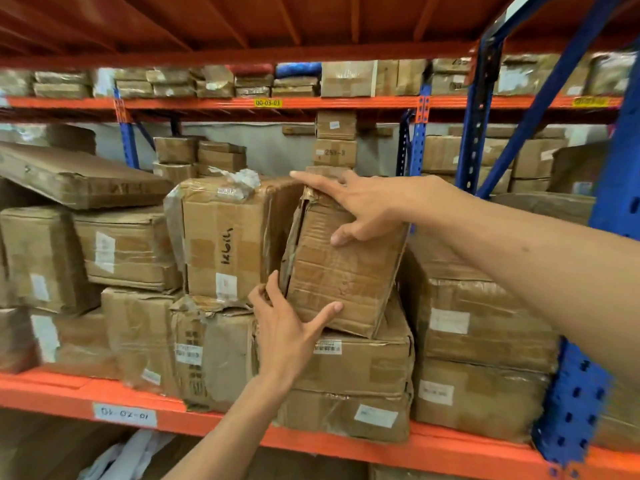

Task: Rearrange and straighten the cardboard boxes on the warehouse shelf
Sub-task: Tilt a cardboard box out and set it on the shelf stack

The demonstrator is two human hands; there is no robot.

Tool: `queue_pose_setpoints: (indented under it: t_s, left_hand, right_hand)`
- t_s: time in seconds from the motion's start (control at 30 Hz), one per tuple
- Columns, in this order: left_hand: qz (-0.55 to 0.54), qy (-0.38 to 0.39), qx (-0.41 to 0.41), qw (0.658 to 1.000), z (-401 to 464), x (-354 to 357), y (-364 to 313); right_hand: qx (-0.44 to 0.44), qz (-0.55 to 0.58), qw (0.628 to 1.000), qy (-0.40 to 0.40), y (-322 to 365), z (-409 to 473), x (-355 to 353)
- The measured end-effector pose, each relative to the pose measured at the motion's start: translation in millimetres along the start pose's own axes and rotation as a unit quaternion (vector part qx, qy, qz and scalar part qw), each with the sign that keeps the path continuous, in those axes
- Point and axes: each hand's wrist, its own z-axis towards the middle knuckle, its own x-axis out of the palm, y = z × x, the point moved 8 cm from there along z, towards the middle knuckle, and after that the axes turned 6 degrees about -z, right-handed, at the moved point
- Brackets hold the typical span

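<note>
A taped, dented cardboard box point(343, 271) stands tilted to the right on top of a stack at the middle of the shelf. My right hand point(360, 206) grips its top edge, thumb on the front face and fingers over the top. My left hand point(287, 327) holds its lower left corner, thumb across the front and fingers in the gap at its left side. To its left stands a taller box with handwriting point(225, 240), torn plastic on its top. Under the tilted box lies a flat box with a barcode label point(363, 365).
The orange shelf beam point(86, 396) runs along the front. Several stacked boxes point(128, 251) fill the left side, with a long flat box point(79, 178) leaning on top. More boxes point(485, 327) are stacked at right beside a blue upright point(575, 403). Further racks stand behind.
</note>
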Motion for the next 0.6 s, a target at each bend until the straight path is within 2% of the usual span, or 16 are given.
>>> queue_pose_setpoints:
  t_s: [0.13,0.23,0.37,0.5,0.6]
  left_hand:
    - [-0.026,0.039,0.003,0.999,3,16,-2]
    - [-0.141,0.096,-0.038,0.985,13,27,1]
    - [-0.246,0.142,-0.001,0.959,26,38,-19]
    - [-0.277,0.141,0.022,0.95,32,48,-40]
    - [-0.267,0.11,0.022,0.957,39,49,-50]
  right_hand:
    - [0.006,-0.015,1.0,-0.018,-17,-17,-7]
    - [0.041,-0.004,0.999,-0.001,-34,-34,-3]
    - [0.085,0.052,0.995,-0.009,-67,-66,-2]
    - [0.152,0.101,0.983,-0.012,-91,-102,18]
    - [0.158,0.134,0.976,-0.071,-101,-106,25]
